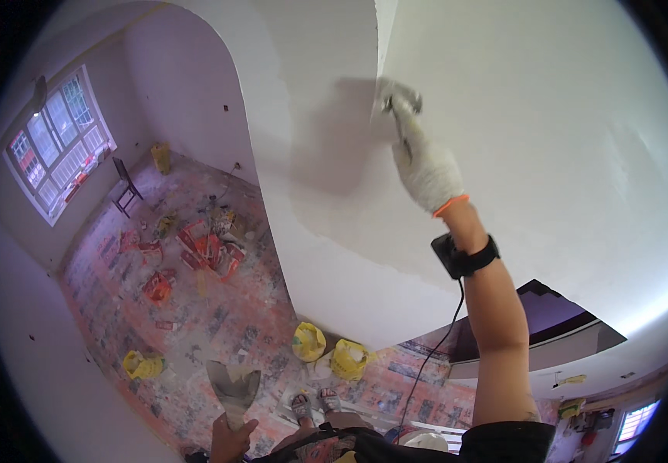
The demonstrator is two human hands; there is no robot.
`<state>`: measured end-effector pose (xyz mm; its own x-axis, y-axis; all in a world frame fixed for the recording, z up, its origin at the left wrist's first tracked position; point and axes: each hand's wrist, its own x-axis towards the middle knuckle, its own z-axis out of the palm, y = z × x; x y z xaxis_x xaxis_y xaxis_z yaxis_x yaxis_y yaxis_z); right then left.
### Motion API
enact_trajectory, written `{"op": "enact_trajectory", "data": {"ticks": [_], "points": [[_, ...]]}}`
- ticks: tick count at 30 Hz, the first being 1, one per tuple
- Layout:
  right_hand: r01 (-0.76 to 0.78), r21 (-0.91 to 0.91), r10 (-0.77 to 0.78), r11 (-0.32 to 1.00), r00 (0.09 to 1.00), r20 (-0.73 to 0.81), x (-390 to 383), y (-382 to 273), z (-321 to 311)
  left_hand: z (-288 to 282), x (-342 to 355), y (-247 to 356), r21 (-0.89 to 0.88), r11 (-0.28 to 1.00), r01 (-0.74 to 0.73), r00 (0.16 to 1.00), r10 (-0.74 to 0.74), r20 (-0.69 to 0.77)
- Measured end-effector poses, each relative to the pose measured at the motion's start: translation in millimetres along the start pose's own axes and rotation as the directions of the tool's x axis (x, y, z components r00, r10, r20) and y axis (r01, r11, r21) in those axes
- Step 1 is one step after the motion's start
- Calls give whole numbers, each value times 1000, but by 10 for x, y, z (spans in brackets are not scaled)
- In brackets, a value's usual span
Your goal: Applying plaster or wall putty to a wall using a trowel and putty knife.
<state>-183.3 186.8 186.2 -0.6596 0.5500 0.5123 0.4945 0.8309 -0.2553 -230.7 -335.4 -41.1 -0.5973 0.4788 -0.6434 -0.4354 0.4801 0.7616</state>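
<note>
My right hand (429, 171), in a white knitted glove with an orange cuff, is raised high and closed round a putty knife (402, 99). Its blade, seen small and partly edge-on, is at the corner line where two white wall faces meet. A damp-looking darker patch of plaster (326, 224) spreads over the wall to the left of that hand, along with its shadow. Low at the front, my bare left hand (231, 441) grips a wide putty knife (234, 387) by the handle, blade up. Greyish putty smears its blade.
Yellow bags or buckets (349, 359) stand by the wall's foot near my sandalled feet. Torn red and white bags (209, 245) litter the covered floor. A chair (126, 188) stands below the window (60, 139). A cable (431, 355) hangs from the black wrist device (463, 256).
</note>
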Motion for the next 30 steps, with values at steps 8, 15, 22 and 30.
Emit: {"op": "enact_trajectory", "data": {"ticks": [8, 15, 22, 30], "points": [[186, -44, -191, 982, 960, -202, 518, -36, -237, -30, -20, -65, 152, 988, -10, 1000, 7, 22], [163, -4, -161, 987, 966, -201, 157, 55, 250, -14, 30, -187, 142, 989, -32, 991, 50, -127], [31, -12, -32, 999, 998, -62, -241, 139, 771, 74, -49, 42, 3, 1000, 31, 997, -31, -66], [-19, 134, -3, 991, 987, 161, -521, 132, 759, 115, -146, -33, 190, 981, 44, 994, -23, -111]]}}
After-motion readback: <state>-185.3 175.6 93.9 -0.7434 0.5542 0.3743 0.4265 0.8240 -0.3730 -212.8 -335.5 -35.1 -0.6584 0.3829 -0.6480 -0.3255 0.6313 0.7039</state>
